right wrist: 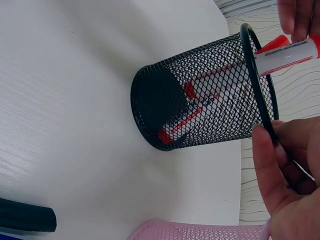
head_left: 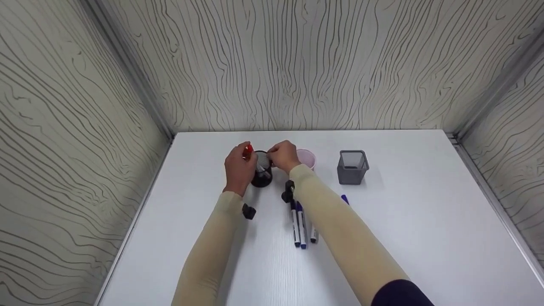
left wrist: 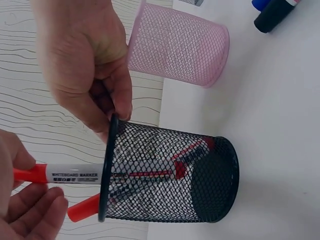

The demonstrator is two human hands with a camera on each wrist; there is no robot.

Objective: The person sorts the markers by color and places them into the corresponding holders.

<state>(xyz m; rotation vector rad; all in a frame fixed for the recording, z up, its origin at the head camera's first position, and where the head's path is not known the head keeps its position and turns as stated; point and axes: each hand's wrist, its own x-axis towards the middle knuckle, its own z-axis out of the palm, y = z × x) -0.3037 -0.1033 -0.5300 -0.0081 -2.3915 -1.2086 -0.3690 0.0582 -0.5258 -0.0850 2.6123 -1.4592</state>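
Observation:
A black mesh pen holder (head_left: 262, 177) stands upright left of the table's middle. My left hand (head_left: 240, 168) pinches a red-capped whiteboard marker (left wrist: 75, 173) by its red end. The marker's lower part is inside the holder, its upper part above the rim. A second red marker (left wrist: 84, 208) leans inside the same holder, its red end sticking out over the rim. My right hand (head_left: 284, 155) pinches the holder's rim between thumb and fingers, as the right wrist view (right wrist: 295, 165) shows. Behind that hand, a pink mesh cup (head_left: 307, 158) is partly hidden.
A grey square mesh holder (head_left: 352, 173) stands further right. Several white markers with dark ends (head_left: 301, 227) lie on the white table (head_left: 425, 238) near the right forearm, which hides part of them; a blue marker end (head_left: 344, 199) shows beyond it. Patterned panels (head_left: 297, 63) enclose the table.

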